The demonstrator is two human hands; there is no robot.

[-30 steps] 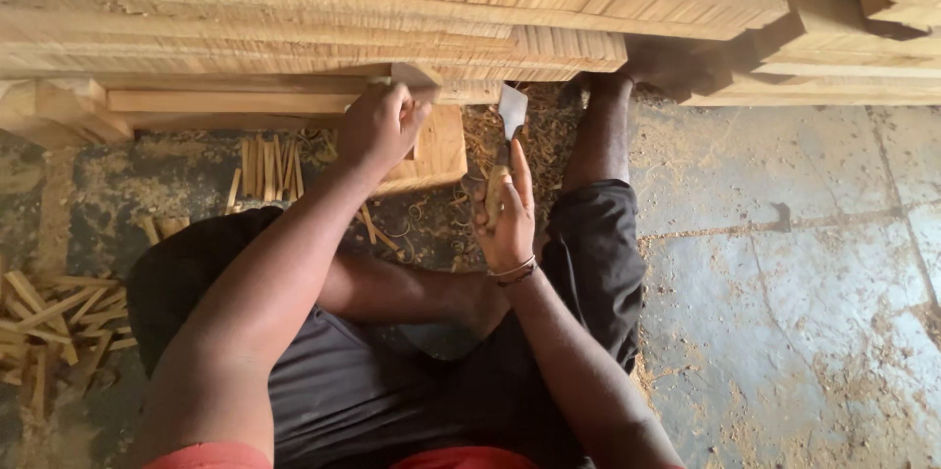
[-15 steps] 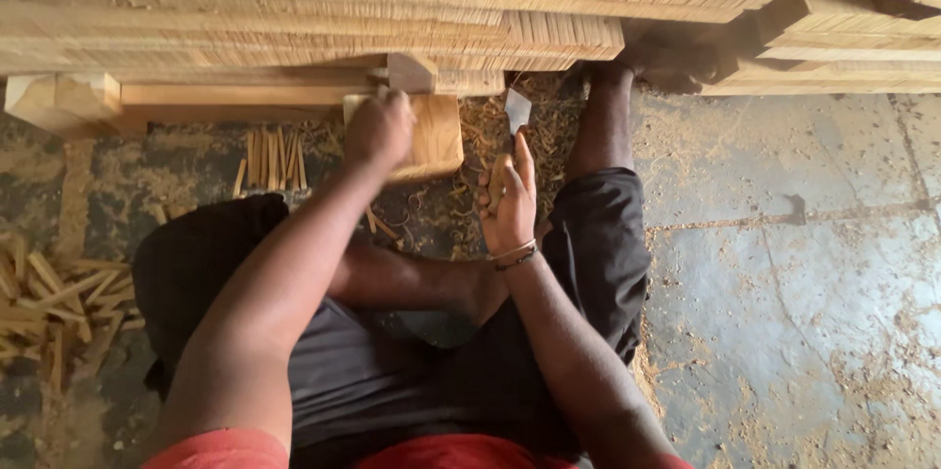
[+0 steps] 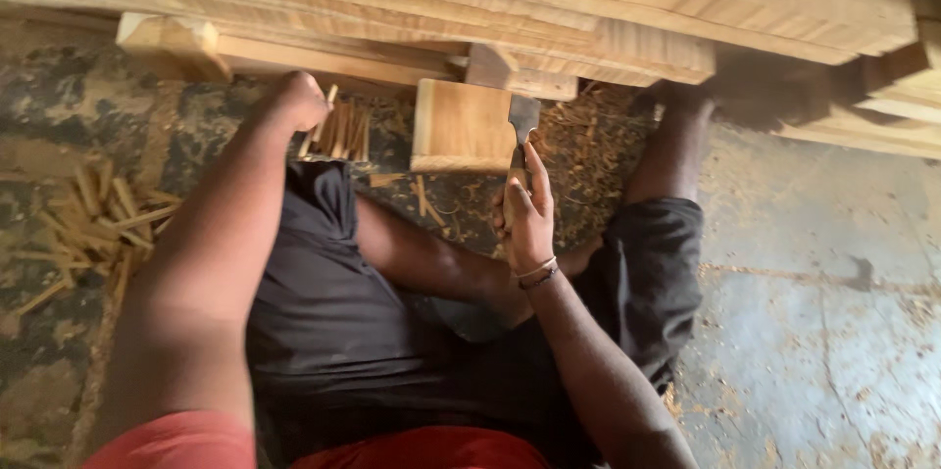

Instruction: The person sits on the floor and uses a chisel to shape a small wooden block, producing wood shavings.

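I sit on the floor in dark shorts, legs apart. My right hand (image 3: 525, 212) grips a chisel (image 3: 522, 122) whose flat metal blade points up, next to the right edge of a square wooden block (image 3: 461, 124) standing on the floor. My left hand (image 3: 294, 101) is closed in a fist to the left, beside a bunch of thin wooden sticks (image 3: 341, 131). Whether the fist holds anything is hidden.
Long stacked wooden planks (image 3: 549, 8) run across the top. A pile of wood slivers (image 3: 98, 219) lies on the floor at the left. Shavings and sawdust (image 3: 578, 141) cover the floor by my right leg. Concrete floor (image 3: 833, 332) spreads at the right.
My left hand has left the top of the wooden block and moved left to the sticks. The right hand with the chisel has stayed beside the block. The view has shifted.
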